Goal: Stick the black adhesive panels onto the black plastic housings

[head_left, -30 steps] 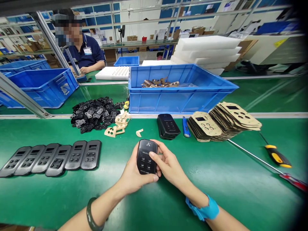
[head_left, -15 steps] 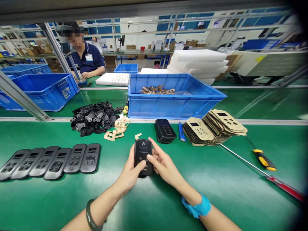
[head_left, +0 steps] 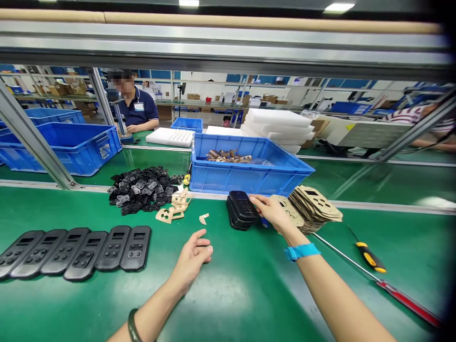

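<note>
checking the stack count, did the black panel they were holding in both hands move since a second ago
Yes. The black panel has gone from mid-table between the hands to the stack in front of the blue bin; the right hand touches it, and the left hand is empty.

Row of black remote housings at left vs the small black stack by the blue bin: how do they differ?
The row of black remote housings lies spread out, overlapping like shingles; the small black stack is piled straight up. The row pieces show open button holes; the stack's top face looks smooth and glossy. The right hand touches the stack; the open left hand is nearer the row but apart from it. Both are black, on the green bench mat.
</note>
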